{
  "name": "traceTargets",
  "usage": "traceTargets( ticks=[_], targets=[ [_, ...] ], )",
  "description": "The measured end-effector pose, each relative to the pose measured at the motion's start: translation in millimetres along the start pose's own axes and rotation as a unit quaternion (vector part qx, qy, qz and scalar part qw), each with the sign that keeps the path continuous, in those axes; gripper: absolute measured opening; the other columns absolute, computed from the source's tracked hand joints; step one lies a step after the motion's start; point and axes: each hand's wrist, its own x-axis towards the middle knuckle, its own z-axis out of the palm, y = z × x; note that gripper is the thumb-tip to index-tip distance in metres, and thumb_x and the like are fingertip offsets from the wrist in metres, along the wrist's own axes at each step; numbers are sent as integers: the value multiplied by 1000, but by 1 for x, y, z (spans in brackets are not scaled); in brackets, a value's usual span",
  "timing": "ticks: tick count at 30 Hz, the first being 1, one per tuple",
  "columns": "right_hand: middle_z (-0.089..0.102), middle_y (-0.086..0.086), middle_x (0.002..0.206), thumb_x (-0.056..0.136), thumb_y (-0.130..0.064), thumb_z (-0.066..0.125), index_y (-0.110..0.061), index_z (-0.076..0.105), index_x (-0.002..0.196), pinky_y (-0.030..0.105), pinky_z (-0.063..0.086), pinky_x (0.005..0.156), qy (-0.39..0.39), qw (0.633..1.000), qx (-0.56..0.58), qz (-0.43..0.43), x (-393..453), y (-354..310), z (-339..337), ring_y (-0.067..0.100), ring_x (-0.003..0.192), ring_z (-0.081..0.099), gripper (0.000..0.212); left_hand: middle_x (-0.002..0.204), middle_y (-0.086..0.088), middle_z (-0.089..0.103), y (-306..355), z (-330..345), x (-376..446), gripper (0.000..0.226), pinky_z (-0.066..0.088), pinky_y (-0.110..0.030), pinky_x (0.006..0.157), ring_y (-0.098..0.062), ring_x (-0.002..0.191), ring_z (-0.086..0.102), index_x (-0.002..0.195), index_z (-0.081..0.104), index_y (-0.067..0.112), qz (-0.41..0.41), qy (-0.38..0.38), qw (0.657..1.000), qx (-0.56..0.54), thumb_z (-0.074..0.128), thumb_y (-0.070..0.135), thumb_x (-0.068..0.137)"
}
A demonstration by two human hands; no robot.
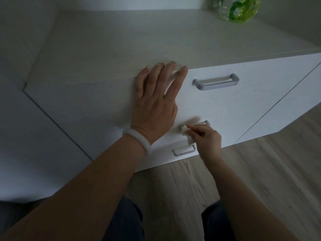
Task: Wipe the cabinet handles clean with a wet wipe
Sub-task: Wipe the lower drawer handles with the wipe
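Wipe on the middle drawer handle, right hand doing the work

The wet wipe [186, 134] is pinched in the right hand [206, 138], pressed on the left end of the middle handle [205, 122]. Top handle [216, 81] sits at 12 o'clock from it, bottom handle [184, 150] at 7. Left hand [156, 101] lies flat, fingers straight, on the cabinet [251, 105] front. Green wipes pack [238, 8] on top at 1 o'clock.

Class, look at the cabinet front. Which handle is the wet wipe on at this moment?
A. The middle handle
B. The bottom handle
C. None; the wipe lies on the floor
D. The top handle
A: the right hand holds the wet wipe against the middle handle, while the top handle and the bottom handle are untouched.
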Motion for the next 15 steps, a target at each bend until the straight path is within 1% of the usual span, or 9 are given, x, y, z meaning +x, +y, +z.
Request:
traceTargets(
  ticks=[2, 3, 4, 6, 8, 10, 13, 14, 15],
  targets=[
    [72, -7, 91, 82, -10, 73, -21, 76, 91, 5, 44, 74, 42, 997, 42, 40, 1, 1, -5, 5, 87, 65, 15, 145, -6, 48, 0, -1, 1, 71, 14, -46, 116, -27, 132, 38, 147, 42, 21, -2, 0, 1000, -2, 57, 15, 77],
    [71, -8, 89, 84, -11, 71, -21, 76, 93, 3, 43, 73, 52, 997, 43, 43, -2, -1, -1, 4, 86, 65, 14, 145, -6, 48, 1, -1, 1, 71, 14, -46, 116, -28, 132, 38, 146, 43, 21, -3, -1, 1000, -4, 57, 15, 77],
    [70, -9, 90, 87, -15, 70, -19, 75, 98, 2, 42, 73, 47, 998, 26, 27, -7, -4, 6, 1, 86, 64, 13, 145, -6, 48, 2, -1, 1, 72, 14, -46, 116, -28, 132, 38, 146, 43, 21, -5, -2, 1000, -6, 57, 15, 76],
    [69, -10, 98, 92, -22, 65, -16, 72, 110, 2, 43, 79, 3, 1000, -15, -21, -18, -8, 20, -4, 89, 61, 20, 145, -6, 48, 2, -1, 1, 72, 13, -46, 116, -28, 132, 38, 146, 43, 21, -4, -2, 1000, -4, 57, 16, 76],
    [67, -12, 107, 93, -21, 62, -17, 68, 118, 8, 47, 84, -38, 997, -40, -58, -20, -3, 19, -2, 93, 62, 26, 146, -6, 48, 1, -1, 0, 72, 13, -46, 116, -27, 133, 39, 147, 42, 21, 0, -1, 1000, 1, 57, 16, 77],
    [66, -16, 103, 90, -16, 66, -20, 68, 116, 7, 47, 81, -38, 997, -42, -61, -13, 3, 2, -2, 91, 63, 26, 146, -6, 48, -1, -1, 0, 71, 14, -45, 116, -27, 133, 39, 147, 43, 21, 3, 0, 1000, 0, 58, 17, 77],
    [66, -12, 100, 87, -12, 69, -12, 72, 111, 6, 44, 78, 44, 999, -15, 0, -3, 9, -17, -10, 82, 60, 24, 146, -6, 48, 0, -1, 1, 71, 13, -45, 116, -27, 132, 37, 146, 43, 21, 3, 3, 1000, -6, 58, 16, 77],
    [65, -11, 96, 86, -10, 69, -10, 73, 108, 6, 43, 75, 46, 999, -13, -3, -3, 6, -13, -12, 77, 59, 22, 146, -6, 48, 1, -1, 1, 72, 13, -44, 116, -27, 132, 37, 146, 43, 21, 2, 4, 1000, -8, 58, 16, 76],
    [65, -10, 92, 87, -9, 69, -10, 73, 105, 6, 43, 72, 28, 999, -24, -24, -6, 2, -5, -12, 73, 59, 19, 145, -6, 48, 1, -1, 1, 72, 12, -44, 117, -27, 132, 36, 146, 43, 21, 2, 6, 1000, -8, 59, 16, 76]
  ],
)
